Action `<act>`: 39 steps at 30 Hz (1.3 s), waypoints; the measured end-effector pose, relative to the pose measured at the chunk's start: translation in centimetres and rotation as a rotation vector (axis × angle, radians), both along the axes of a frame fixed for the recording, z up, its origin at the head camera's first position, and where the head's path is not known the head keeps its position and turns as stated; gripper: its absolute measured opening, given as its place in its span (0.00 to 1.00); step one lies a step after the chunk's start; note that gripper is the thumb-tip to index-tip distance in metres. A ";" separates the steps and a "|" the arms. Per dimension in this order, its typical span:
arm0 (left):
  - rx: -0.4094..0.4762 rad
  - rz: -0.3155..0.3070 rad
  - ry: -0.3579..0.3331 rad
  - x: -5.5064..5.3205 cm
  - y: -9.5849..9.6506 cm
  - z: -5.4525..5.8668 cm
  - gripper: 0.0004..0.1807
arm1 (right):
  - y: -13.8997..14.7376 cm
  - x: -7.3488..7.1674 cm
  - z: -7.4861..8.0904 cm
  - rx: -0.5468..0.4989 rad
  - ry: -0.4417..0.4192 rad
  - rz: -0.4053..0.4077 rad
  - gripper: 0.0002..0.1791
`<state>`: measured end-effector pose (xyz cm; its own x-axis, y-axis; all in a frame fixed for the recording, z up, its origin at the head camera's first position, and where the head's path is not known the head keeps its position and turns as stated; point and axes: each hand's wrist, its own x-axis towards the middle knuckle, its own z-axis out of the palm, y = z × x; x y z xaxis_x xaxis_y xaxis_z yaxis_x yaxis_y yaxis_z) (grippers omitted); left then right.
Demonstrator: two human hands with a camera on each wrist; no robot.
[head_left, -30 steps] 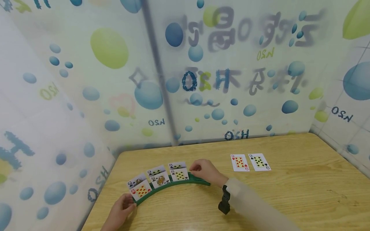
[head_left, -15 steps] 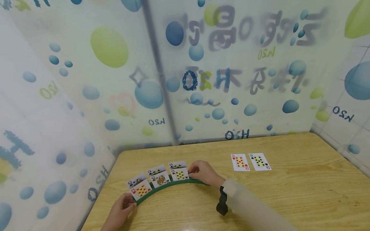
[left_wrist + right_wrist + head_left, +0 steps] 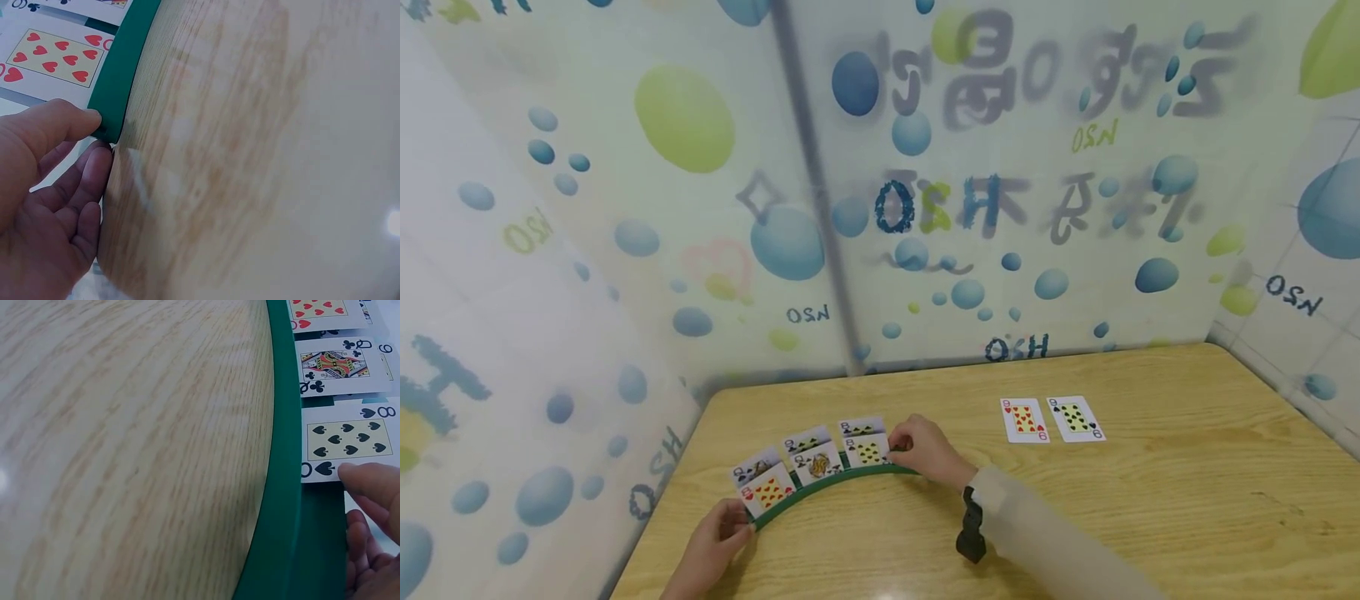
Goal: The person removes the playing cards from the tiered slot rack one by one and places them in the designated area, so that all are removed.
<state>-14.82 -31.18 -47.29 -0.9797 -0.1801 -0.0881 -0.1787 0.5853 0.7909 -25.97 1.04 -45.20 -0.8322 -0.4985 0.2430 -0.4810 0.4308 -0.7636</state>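
A curved green card holder stands on the table with two rows of playing cards. Along its front slot are a red hearts card, the queen of clubs and the eight of spades. Three more cards, partly covered, rise behind them, including a queen. At the holder's left end, my left hand grips it with the thumb on the green front face. My right hand pinches the lower right corner of the eight of spades, thumb in front; the fingers behind are partly hidden.
Two loose cards, the nine of hearts and the nine of spades, lie face up on the wooden table at the back right. A printed curtain wall rises behind the table. A black watch hangs at my right wrist.
My right hand has shifted slightly left from the holder's right end onto the eight of spades' edge. My left hand keeps its grip, and the loose nines have stayed put.
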 end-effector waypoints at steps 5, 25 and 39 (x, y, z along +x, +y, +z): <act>-0.006 -0.008 0.011 -0.1 -0.1 -0.1 0.15 | -0.2 0.0 -0.3 0.004 0.008 -0.025 0.02; -0.001 -0.004 0.010 -0.1 -0.1 -0.2 0.15 | 0.8 0.2 0.2 -0.014 0.000 -0.014 0.03; -0.016 0.001 -0.003 -0.1 0.0 -0.2 0.14 | 3.5 0.1 1.0 -0.077 -0.047 -0.039 0.03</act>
<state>-14.95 -31.22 -47.48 -0.9792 -0.1826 -0.0881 -0.1818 0.5976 0.7809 -25.91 4.54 -44.19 -0.8621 -0.4467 0.2393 -0.4276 0.3877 -0.8166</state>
